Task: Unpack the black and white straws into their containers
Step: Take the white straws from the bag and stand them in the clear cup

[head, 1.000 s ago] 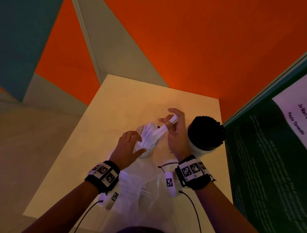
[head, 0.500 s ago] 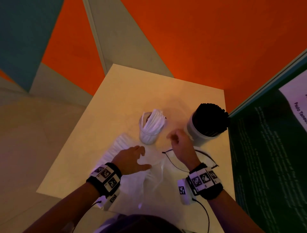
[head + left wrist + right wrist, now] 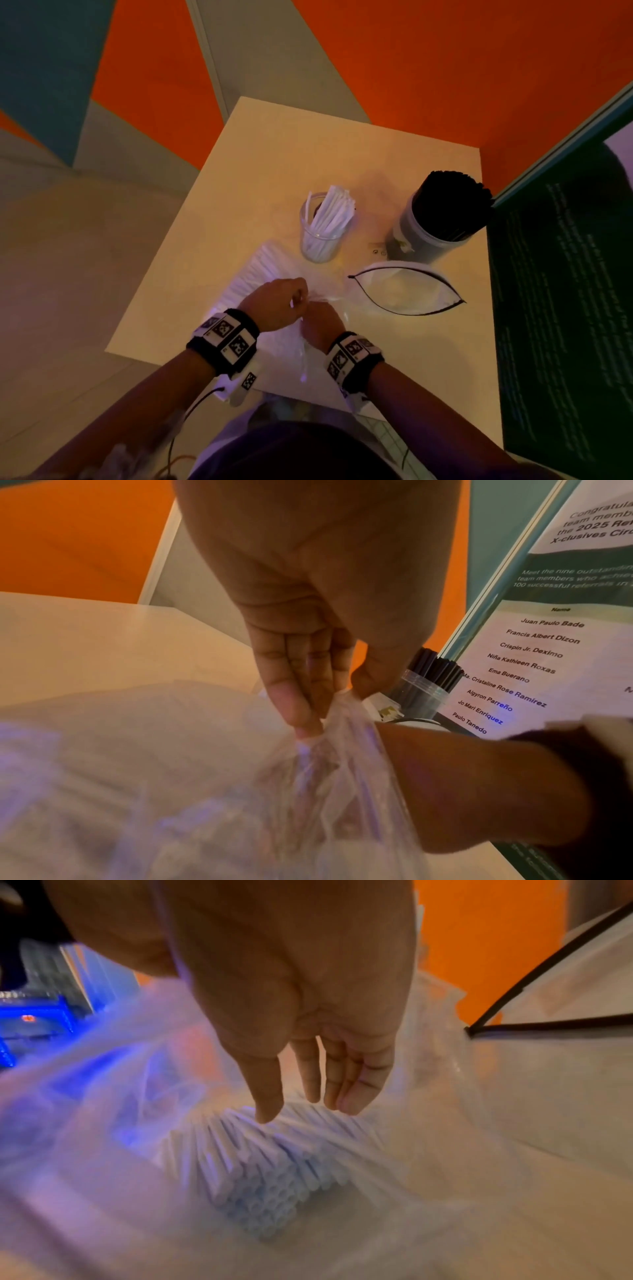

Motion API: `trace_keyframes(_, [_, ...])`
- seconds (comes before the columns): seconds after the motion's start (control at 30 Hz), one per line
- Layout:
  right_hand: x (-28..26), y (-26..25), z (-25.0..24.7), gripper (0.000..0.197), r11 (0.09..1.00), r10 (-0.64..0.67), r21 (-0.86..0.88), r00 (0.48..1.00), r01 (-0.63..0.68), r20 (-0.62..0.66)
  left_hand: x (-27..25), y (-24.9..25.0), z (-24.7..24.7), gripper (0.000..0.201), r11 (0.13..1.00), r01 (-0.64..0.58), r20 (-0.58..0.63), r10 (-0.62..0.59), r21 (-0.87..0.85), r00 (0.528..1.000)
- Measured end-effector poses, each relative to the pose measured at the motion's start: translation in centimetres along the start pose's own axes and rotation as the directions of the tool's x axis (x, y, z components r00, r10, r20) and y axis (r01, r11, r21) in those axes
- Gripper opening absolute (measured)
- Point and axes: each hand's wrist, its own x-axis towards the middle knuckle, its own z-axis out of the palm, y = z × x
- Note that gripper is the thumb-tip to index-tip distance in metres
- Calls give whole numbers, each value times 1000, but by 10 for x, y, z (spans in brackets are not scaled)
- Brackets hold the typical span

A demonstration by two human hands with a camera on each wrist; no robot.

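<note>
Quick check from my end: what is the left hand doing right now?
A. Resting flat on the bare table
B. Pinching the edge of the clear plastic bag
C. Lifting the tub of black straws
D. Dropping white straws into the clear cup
B: in the left wrist view the left hand pinches a bunched edge of the clear plastic bag between thumb and fingers, while the right hand reaches in over the white straws.

Left hand (image 3: pixel 274 301) pinching, right hand (image 3: pixel 320 323) loose-fingered.
</note>
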Motion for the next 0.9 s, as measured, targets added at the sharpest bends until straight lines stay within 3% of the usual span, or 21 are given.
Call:
trace_keyframes(0.17, [5, -6, 12, 33, 999, 44, -29, 999, -45, -32, -6, 2, -1, 11, 1000, -21, -17, 21, -8, 1000])
trace_keyframes(0.53, [3, -6, 14, 43, 983, 127, -146, 986, -111, 108, -8, -2, -3, 15, 999, -28, -7, 27, -35, 1000])
trace_keyframes(0.63, [-1, 0, 12, 42, 957, 123, -279, 985, -85, 123, -4, -3, -1, 15, 1000, -19, 12, 20, -12, 1000])
trace_keyframes(0.73, [-12, 10, -2, 39, 925, 91, -377, 989, -42, 114, 0, -4, 0, 17, 999, -13, 33, 12, 32, 999])
trace_keyframes(0.9, [-41, 39, -64, 31, 928, 110, -372, 960, -7, 256, 7, 0, 6, 31, 995, -28, 56, 23, 98, 998])
